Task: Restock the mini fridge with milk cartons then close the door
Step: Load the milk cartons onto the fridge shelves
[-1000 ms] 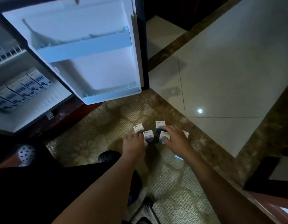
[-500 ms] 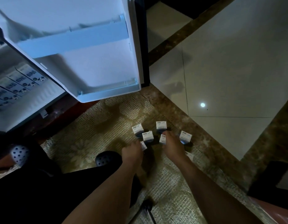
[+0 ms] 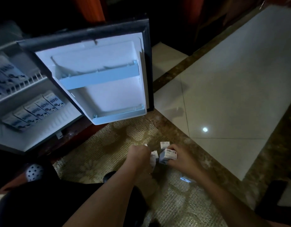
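The mini fridge [image 3: 43,126] stands open at the left, its white door [image 3: 102,82] swung out toward me. A row of milk cartons [image 3: 35,110] lies on the fridge floor, and more cartons [image 3: 5,72] sit on the wire shelf above. On the patterned rug, my right hand [image 3: 182,159] grips a small white milk carton [image 3: 167,155] lifted off the rug. My left hand [image 3: 139,155] is closed around another carton [image 3: 153,158], mostly hidden by my fingers. One more carton [image 3: 164,145] stands on the rug just behind them.
Pale floor tiles [image 3: 231,89] with a brown marble border [image 3: 177,133] stretch right of the rug [image 3: 108,153]. A small pale object [image 3: 184,179] lies on the rug below my right hand. My dark-clothed knee [image 3: 59,202] and a spotted shoe [image 3: 33,172] are at the lower left.
Both hands have closed on cartons; the right one has lifted its carton off the rug. The view has tilted up, showing the whole fridge door and the upper shelf.
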`<action>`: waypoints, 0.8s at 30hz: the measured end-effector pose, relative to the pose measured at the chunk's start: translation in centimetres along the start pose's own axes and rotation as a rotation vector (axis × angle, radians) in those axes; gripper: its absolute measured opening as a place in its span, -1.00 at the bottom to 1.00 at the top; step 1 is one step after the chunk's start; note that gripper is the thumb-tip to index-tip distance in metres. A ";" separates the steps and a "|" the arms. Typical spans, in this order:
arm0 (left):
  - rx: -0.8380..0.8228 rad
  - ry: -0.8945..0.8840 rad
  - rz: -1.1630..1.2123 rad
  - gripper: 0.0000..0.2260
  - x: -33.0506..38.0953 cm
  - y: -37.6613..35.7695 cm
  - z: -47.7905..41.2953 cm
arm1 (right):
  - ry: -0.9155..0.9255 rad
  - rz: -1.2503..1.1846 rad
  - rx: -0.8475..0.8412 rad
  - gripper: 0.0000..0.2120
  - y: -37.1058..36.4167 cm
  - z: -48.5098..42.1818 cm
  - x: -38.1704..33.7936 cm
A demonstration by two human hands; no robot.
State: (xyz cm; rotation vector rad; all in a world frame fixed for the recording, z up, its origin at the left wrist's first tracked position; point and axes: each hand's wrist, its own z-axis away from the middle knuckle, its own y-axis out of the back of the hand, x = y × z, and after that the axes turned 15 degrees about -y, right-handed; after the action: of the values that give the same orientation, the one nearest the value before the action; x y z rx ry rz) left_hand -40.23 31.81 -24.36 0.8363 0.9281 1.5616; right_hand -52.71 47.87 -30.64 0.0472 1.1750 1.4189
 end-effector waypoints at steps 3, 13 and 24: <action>0.144 -0.014 0.067 -0.72 -0.3 2.4 2.2 | 0.075 -0.032 0.052 -0.58 1.6 1.5 -1.8; 0.375 0.040 0.129 -0.65 -1.7 10.0 9.1 | 0.305 -0.001 0.135 -0.62 7.2 8.0 -11.9; 0.670 0.154 0.131 -0.72 -7.2 15.4 19.5 | 0.582 0.004 0.154 -0.72 8.5 11.6 -25.0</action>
State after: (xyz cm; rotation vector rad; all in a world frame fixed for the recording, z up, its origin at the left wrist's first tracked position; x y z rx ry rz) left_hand -28.43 25.57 -2.14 1.2699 1.5783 1.4468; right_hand -44.80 37.86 -4.82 -0.2732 1.7594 1.3830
